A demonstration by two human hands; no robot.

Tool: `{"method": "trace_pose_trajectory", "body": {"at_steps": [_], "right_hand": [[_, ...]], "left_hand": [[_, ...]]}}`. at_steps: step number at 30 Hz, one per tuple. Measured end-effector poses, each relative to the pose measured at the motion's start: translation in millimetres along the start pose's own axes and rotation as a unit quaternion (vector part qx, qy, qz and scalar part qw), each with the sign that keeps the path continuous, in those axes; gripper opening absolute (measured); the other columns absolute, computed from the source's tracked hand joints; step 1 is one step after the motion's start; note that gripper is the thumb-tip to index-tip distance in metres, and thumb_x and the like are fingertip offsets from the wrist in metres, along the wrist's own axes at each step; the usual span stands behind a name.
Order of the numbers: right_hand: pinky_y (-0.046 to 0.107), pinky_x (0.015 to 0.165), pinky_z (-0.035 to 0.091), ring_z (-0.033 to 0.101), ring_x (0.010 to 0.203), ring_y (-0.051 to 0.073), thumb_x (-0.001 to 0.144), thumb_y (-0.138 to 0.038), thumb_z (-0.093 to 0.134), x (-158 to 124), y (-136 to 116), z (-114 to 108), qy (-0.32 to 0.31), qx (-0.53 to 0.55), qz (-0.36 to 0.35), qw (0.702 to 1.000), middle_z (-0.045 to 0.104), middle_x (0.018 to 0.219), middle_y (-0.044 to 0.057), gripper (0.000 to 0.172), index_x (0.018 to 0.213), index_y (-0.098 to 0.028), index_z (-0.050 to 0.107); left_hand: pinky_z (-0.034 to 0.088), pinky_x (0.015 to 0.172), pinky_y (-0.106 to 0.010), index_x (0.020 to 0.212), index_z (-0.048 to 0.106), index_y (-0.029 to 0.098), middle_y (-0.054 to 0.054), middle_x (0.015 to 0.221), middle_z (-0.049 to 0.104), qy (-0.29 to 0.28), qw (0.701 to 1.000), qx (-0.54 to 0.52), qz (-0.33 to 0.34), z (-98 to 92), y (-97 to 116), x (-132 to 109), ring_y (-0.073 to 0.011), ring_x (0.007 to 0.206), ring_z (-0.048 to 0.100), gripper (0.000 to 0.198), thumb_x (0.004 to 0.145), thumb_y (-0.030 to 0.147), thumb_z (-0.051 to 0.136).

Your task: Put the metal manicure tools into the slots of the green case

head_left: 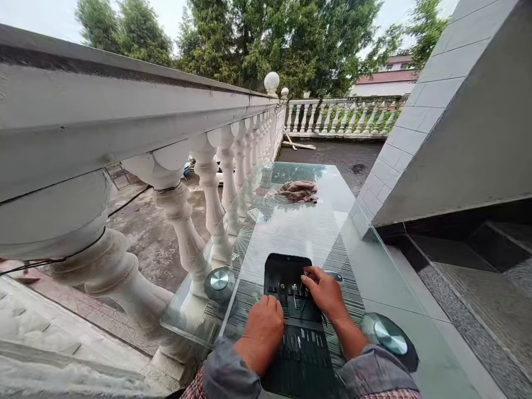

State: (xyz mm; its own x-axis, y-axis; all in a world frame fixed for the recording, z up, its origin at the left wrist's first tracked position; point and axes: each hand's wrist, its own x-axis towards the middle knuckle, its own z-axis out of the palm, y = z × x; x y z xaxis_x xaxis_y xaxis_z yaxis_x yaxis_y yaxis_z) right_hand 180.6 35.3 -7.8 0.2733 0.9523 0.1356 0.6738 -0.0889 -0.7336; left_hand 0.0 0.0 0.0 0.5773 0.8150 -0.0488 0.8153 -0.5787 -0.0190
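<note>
A black open tool case (pixel 286 271) with small metal bits in slots lies on the near end of a glass table (pixel 299 227). My left hand (pixel 262 327) rests on the case's left side, knuckles up, fingers curled under. My right hand (pixel 325 291) lies over the case's middle, its fingertips pinched on a small metal piece (pixel 305 275) that I cannot name. A row of thin metal tools (pixel 305 339) sits in the lower half of the case, between my wrists.
A crumpled brownish cloth (pixel 298 190) lies at the table's far end. Round metal table mounts (pixel 219 280) (pixel 389 337) sit near both front corners. A white stone balustrade (pixel 174 183) runs along the left. A tiled wall (pixel 453 127) and steps (pixel 477 260) stand to the right.
</note>
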Motion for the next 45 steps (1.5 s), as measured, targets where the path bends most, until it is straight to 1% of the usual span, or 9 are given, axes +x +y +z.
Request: {"method": "trace_pose_trajectory", "body": {"at_steps": [6, 9, 14, 19, 26, 30, 34, 38, 45], "right_hand": [[0.031, 0.077, 0.042, 0.061, 0.087, 0.02, 0.083, -0.033, 0.044, 0, 8, 6, -0.027, -0.054, -0.05, 0.997, 0.069, 0.09, 0.006, 0.029, 0.096, -0.019, 0.066], [0.033, 0.082, 0.04, 0.056, 0.089, 0.021, 0.088, -0.036, 0.039, 0, 8, 5, -0.021, -0.115, -0.111, 0.987, 0.065, 0.088, 0.008, 0.034, 0.085, -0.02, 0.069], [0.033, 0.083, 0.037, 0.053, 0.085, 0.02, 0.09, -0.041, 0.038, -2, 4, 2, -0.031, -0.154, -0.15, 0.976, 0.063, 0.085, 0.007, 0.041, 0.07, -0.021, 0.068], [0.034, 0.086, 0.036, 0.054, 0.089, 0.019, 0.092, -0.042, 0.031, -2, 4, 1, -0.032, -0.084, -0.173, 0.981, 0.066, 0.092, 0.006, 0.043, 0.088, -0.021, 0.068], [0.034, 0.083, 0.041, 0.056, 0.088, 0.021, 0.089, -0.045, 0.033, -5, 1, -4, -0.05, -0.008, -0.126, 0.991, 0.069, 0.087, 0.004, 0.042, 0.102, -0.023, 0.066], [0.035, 0.087, 0.042, 0.057, 0.097, 0.021, 0.083, -0.05, 0.038, 2, 15, -25, 0.062, 0.09, -0.036, 0.993, 0.068, 0.093, 0.006, 0.045, 0.106, -0.02, 0.063], [0.034, 0.077, 0.045, 0.06, 0.089, 0.022, 0.075, -0.05, 0.045, 11, 41, -45, 0.153, 0.133, 0.082, 0.976, 0.066, 0.101, 0.01, 0.051, 0.111, -0.017, 0.059], [0.033, 0.076, 0.044, 0.06, 0.078, 0.02, 0.071, -0.042, 0.047, 11, 52, -43, 0.119, 0.056, 0.08, 0.988, 0.066, 0.089, 0.006, 0.044, 0.104, -0.016, 0.061], [0.029, 0.07, 0.04, 0.057, 0.079, 0.018, 0.075, -0.031, 0.046, 5, 39, -28, 0.053, -0.076, 0.023, 0.995, 0.065, 0.084, 0.004, 0.022, 0.083, -0.02, 0.063]], "left_hand": [[0.048, 0.067, -0.036, 0.098, 0.058, 0.009, -0.01, 0.093, 0.059, 0.007, 1.0, 0.002, -0.001, 3.4, 3, -3, -0.0248, 0.088, 0.057, 0.014, 0.087, 0.013, 0.05], [0.047, 0.067, -0.035, 0.099, 0.057, 0.009, -0.01, 0.094, 0.058, 0.019, 1.0, 0.002, 0.002, 4.3, 2, -3, -0.0241, 0.087, 0.056, 0.015, 0.088, 0.013, 0.049], [0.044, 0.066, -0.033, 0.101, 0.056, 0.008, -0.01, 0.093, 0.057, 0.026, 1.0, 0.005, 0.007, 6.8, 0, -1, -0.0225, 0.086, 0.055, 0.016, 0.088, 0.015, 0.048], [0.043, 0.066, -0.032, 0.101, 0.056, 0.009, -0.01, 0.093, 0.057, 0.025, 1.0, 0.012, 0.012, 8.1, 0, -1, -0.0219, 0.087, 0.054, 0.016, 0.089, 0.015, 0.047], [0.045, 0.066, -0.033, 0.101, 0.056, 0.008, -0.01, 0.094, 0.056, 0.016, 1.0, 0.018, 0.002, 7.1, 2, 1, -0.0225, 0.088, 0.054, 0.016, 0.088, 0.014, 0.049], [0.045, 0.066, -0.033, 0.1, 0.057, 0.008, -0.01, 0.093, 0.056, 0.012, 1.0, 0.022, 0.002, 8.0, 2, 1, -0.0231, 0.088, 0.054, 0.015, 0.087, 0.013, 0.051], [0.045, 0.066, -0.033, 0.102, 0.057, 0.008, -0.01, 0.095, 0.056, 0.012, 1.0, 0.026, 0.004, 8.0, 2, 0, -0.023, 0.087, 0.054, 0.017, 0.085, 0.013, 0.054], [0.045, 0.065, -0.033, 0.102, 0.056, 0.009, -0.01, 0.096, 0.056, 0.014, 1.0, 0.027, 0.004, 6.8, 3, 0, -0.0235, 0.087, 0.054, 0.018, 0.085, 0.013, 0.053], [0.044, 0.063, -0.032, 0.102, 0.055, 0.009, -0.01, 0.095, 0.054, 0.017, 0.999, 0.032, 0.008, 4.7, 3, -2, -0.0225, 0.086, 0.053, 0.018, 0.085, 0.012, 0.052]]}}
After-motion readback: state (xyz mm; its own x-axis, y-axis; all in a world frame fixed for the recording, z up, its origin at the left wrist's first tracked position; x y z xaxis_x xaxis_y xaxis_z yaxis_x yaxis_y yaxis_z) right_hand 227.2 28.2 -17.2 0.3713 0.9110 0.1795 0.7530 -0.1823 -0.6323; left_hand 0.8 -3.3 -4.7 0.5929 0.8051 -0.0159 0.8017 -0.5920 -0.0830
